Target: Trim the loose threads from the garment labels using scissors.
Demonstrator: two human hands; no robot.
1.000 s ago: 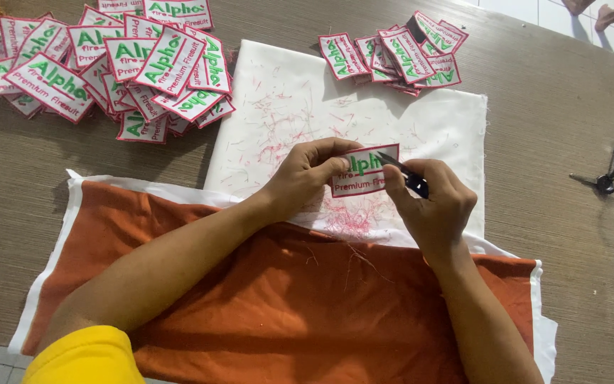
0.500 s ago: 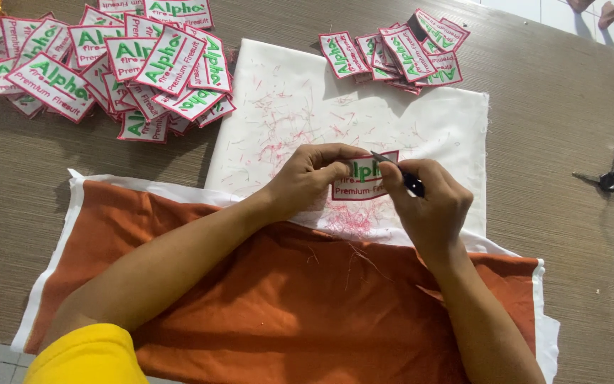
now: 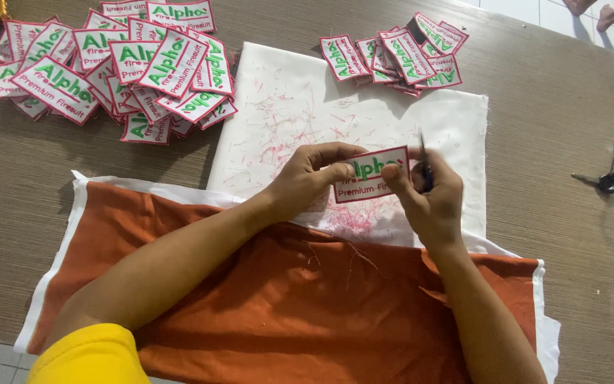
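My left hand (image 3: 312, 176) pinches the left edge of a white embroidered patch (image 3: 369, 175) with a red border and green and red lettering. My right hand (image 3: 429, 197) touches the patch's right edge with its forefinger and grips a small dark thread snipper (image 3: 424, 165), its tip pointing up. Both hands hover over a white cloth (image 3: 278, 107) strewn with red thread clippings (image 3: 353, 219). An orange cloth (image 3: 264, 306) lies under my forearms, nearer to me.
A large heap of the same patches (image 3: 115, 64) lies at the far left and a smaller pile (image 3: 399, 53) at the far right. Black scissors (image 3: 609, 174) rest at the right on the woven brown mat (image 3: 556, 92). Another person's feet (image 3: 602, 8) show top right.
The patch has been turned slightly and held flatter between the hands. My right hand has raised the snipper so its tip now points upward beside the patch's right edge.
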